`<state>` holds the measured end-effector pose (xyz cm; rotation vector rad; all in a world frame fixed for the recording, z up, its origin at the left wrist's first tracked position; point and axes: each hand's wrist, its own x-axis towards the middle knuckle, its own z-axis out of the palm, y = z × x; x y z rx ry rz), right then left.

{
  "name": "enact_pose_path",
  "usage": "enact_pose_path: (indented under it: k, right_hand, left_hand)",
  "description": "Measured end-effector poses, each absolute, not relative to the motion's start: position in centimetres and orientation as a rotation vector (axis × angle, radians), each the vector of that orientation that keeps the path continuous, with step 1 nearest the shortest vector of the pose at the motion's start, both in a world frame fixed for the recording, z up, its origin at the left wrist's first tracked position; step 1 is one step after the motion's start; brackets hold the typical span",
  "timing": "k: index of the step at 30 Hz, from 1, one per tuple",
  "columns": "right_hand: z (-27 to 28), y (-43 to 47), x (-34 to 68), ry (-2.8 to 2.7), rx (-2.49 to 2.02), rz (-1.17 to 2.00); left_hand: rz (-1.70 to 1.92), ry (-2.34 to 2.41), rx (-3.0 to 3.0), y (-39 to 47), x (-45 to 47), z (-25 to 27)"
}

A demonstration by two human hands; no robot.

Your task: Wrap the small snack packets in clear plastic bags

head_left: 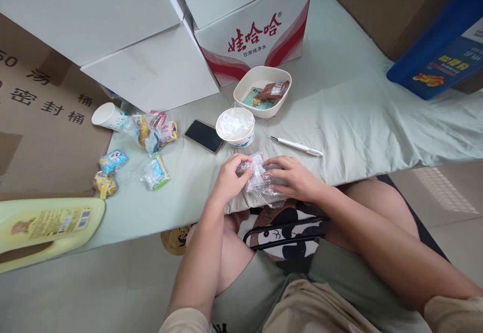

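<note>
A crumpled clear plastic wrap [257,174] lies at the table's front edge, its loose end hanging toward my lap. My left hand [231,178] grips its left side between thumb and curled fingers. On the opposite side, my right hand [296,178] holds the plastic under bent, slightly spread fingertips; its thumb is hidden. Just beyond my hands stands a paper bowl [236,139] with more clear plastic [236,123] in it. A white pen [296,146] lies to the right, and a black phone [205,136] rests left of the bowl.
A white square bowl [241,94] holds snack packets. Several small wrapped packets [156,172] and a tipped paper cup [108,116] lie at left, near a yellow jug [56,225]. White boxes [151,71], a brown carton [49,137] and a blue container [422,66] stand around.
</note>
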<state>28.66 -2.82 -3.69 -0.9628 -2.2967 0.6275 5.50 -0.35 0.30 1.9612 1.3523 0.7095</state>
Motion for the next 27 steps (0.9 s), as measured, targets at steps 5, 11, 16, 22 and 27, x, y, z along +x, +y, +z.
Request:
enact_pose_path:
  k: [5,11,16,22,27]
  right_hand:
    - [-3.82,-2.69,28.58,-2.247,-0.902,0.683]
    - [-3.43,-2.86,28.48,-2.251,-0.933,0.687]
    - [-3.34,-2.91,28.35,-2.251,-0.964,0.695]
    - [-3.39,-2.84,28.31,-2.263,-0.967,0.680]
    - [-3.37,-2.78,28.32,-2.261,-0.951,0.658]
  left_hand:
    - [0.677,1.310,2.040,-0.53,5.86,0.56]
    - [0.649,1.255,2.110,-0.84,6.12,0.82]
    - [0.612,1.235,2.138,-1.10,6.15,0.91]
    - [0.598,1.237,2.128,-1.14,6.23,0.89]
    - [0.599,1.235,2.131,-1.20,6.25,0.91]
